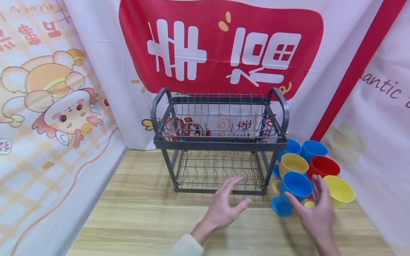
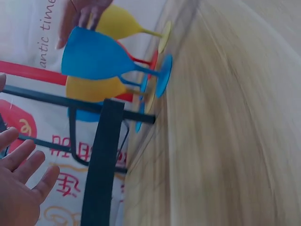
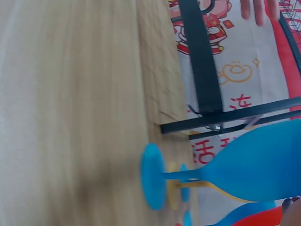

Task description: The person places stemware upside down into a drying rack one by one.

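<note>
A blue goblet (image 1: 297,185) stands nearest the front in a cluster at the rack's right. My right hand (image 1: 317,213) is at its bowl, thumb on the near left side and fingers towards the right; firm contact cannot be made out. In the right wrist view the same blue goblet (image 3: 254,165) has its foot by the table, and only a sliver of the hand shows. My left hand (image 1: 221,209) hovers before the rack, fingers spread and holding nothing. The left wrist view shows that left hand (image 2: 23,183) beside the dark frame.
A dark two-tier dish rack (image 1: 221,145) stands mid-table. Beside the blue goblet are a yellow goblet (image 1: 339,190), a red goblet (image 1: 325,166), an orange-yellow goblet (image 1: 294,164) and two more blue ones at the back. Printed cloth walls (image 1: 96,71) surround the wooden table (image 1: 134,220).
</note>
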Motion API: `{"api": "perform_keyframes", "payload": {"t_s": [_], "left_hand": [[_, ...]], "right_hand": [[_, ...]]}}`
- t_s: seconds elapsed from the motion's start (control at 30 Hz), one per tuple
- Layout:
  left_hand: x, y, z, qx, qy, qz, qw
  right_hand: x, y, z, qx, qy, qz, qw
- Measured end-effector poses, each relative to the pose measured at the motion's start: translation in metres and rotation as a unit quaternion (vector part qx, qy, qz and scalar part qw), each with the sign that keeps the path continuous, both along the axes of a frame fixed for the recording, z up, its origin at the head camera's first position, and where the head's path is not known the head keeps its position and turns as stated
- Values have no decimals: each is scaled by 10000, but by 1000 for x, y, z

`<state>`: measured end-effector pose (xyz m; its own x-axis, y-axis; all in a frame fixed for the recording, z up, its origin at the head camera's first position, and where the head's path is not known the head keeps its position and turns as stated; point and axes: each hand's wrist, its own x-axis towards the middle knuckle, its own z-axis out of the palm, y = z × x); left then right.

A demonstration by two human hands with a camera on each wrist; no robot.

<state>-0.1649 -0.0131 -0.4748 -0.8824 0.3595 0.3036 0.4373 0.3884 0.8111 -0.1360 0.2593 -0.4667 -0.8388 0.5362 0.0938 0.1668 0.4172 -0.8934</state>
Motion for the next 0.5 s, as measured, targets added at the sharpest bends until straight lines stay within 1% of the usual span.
{"api": "perform_keyframes", "payload": {"t_s": [0.2, 0.3, 0.37, 0.5], "left_hand": [[-6, 24, -5, 102, -322, -112, 9994], [-8, 34, -9, 167, -458, -121, 9987], [-7, 41, -13, 233, -596, -131, 9979], [-5, 56, -21, 497, -936, -409, 9935]], "right_hand": [[-8, 0, -17, -367, -217, 148, 9990], [-13, 1, -25, -550, -371, 232, 9975], [-14, 1, -30, -690, -551, 294, 9957], [-15, 5, -37, -917, -902, 372, 9910]]}}
